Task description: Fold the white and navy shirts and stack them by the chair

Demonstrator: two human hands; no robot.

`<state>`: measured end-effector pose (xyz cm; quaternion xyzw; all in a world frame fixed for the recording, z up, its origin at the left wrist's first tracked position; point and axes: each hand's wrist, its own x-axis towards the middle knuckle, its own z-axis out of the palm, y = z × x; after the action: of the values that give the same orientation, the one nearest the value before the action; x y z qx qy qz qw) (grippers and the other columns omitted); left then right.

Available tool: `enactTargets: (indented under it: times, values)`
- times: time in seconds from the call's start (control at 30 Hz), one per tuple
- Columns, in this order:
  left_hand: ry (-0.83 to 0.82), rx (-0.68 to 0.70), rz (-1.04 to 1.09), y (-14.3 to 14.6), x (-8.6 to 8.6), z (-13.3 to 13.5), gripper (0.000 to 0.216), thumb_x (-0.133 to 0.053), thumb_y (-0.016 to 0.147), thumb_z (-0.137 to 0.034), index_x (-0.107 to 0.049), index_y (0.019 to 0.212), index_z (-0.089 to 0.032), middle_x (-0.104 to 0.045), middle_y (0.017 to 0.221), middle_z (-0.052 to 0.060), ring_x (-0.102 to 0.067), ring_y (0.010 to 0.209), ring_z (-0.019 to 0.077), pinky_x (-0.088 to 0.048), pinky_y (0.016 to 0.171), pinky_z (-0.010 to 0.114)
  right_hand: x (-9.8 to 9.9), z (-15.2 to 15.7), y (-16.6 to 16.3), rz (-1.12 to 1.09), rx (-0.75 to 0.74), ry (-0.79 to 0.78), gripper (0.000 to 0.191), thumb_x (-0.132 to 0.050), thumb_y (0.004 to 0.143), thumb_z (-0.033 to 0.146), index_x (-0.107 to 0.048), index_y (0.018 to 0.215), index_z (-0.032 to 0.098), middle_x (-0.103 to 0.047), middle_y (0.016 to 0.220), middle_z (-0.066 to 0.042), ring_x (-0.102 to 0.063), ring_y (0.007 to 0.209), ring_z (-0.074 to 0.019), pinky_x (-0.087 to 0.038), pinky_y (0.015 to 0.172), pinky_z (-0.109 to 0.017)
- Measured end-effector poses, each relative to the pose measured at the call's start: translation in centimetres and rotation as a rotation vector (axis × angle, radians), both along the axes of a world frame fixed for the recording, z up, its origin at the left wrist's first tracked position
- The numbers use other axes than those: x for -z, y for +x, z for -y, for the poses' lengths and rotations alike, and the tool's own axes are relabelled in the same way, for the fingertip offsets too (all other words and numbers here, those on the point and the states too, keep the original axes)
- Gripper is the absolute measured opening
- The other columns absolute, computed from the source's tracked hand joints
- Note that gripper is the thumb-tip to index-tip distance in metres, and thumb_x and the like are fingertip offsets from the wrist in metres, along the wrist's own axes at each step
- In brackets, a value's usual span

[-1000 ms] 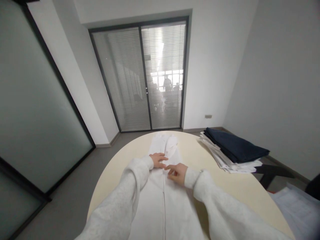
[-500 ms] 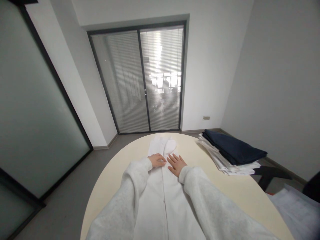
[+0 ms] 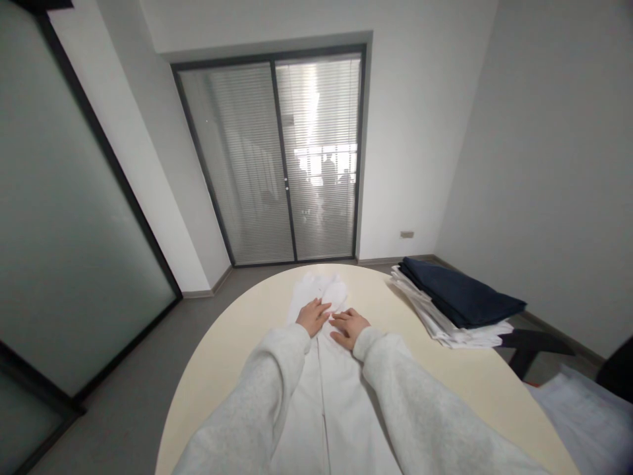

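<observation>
A long white garment (image 3: 341, 402), with a seam or placket running down its middle, lies lengthwise on the round cream table (image 3: 222, 369). Its bunched far end, perhaps the collar, reaches close to the table's far edge. My left hand (image 3: 315, 317) rests on the cloth just short of that end, fingers stretched out and pointing right. Close beside it, my right hand (image 3: 349, 327) touches the cloth with its fingers spread and slightly bent. The fingertips of both hands almost meet over the middle line. Grey sleeves cover both forearms and hide the garment's sides.
At the table's right edge stands a stack of folded white cloths (image 3: 445, 330) with a folded navy cloth (image 3: 459, 290) on top. Beyond it are a black chair part (image 3: 537, 346) and a pale sheet-like pile (image 3: 583, 409). A glass door with blinds (image 3: 277, 165) is behind the table.
My left hand has turned and shifted slightly right, nearer the middle line. My right hand's fingers have bent more. The garment's far end has shifted slightly left.
</observation>
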<state>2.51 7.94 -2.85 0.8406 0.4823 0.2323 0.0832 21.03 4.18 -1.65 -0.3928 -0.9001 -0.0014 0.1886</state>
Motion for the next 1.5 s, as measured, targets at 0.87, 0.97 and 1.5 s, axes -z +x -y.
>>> enactTargets:
  times: [0.87, 0.97, 1.5]
  values:
    - [0.073, -0.053, 0.128, -0.3, 0.0, -0.5, 0.04, -0.04, 0.087, -0.032, -0.045, 0.126, -0.023, -0.058, 0.111, 0.004, -0.049, 0.104, 0.0168, -0.035, 0.093, 0.032, 1.5, -4.0, -0.2, -0.033, 0.328, -0.181, 0.054, -0.042, 0.081, 0.038, -0.032, 0.133, 0.037, -0.026, 0.144, 0.005, -0.049, 0.113, -0.019, -0.04, 0.091, -0.032]
    - [0.06, 0.002, 0.062, -0.4, 0.4, -0.7, 0.042, -0.039, 0.087, -0.027, -0.043, 0.128, -0.024, -0.052, 0.123, 0.003, -0.044, 0.113, 0.0166, -0.031, 0.099, 0.032, 1.5, -4.4, 0.4, -0.127, 0.457, -0.16, 0.046, -0.043, 0.08, 0.033, -0.047, 0.125, 0.026, -0.042, 0.134, -0.002, -0.048, 0.113, -0.0182, -0.039, 0.091, -0.029]
    - [0.03, -0.181, -0.275, 0.1, 0.2, 0.2, 0.046, -0.031, 0.09, -0.038, -0.035, 0.133, -0.025, -0.029, 0.142, 0.005, -0.025, 0.128, 0.0223, -0.028, 0.1, 0.04, 2.3, -6.1, 0.7, -0.148, 0.278, -0.107, 0.04, -0.045, 0.077, 0.032, -0.056, 0.113, 0.019, -0.051, 0.126, -0.007, -0.044, 0.116, -0.0196, -0.032, 0.098, -0.033]
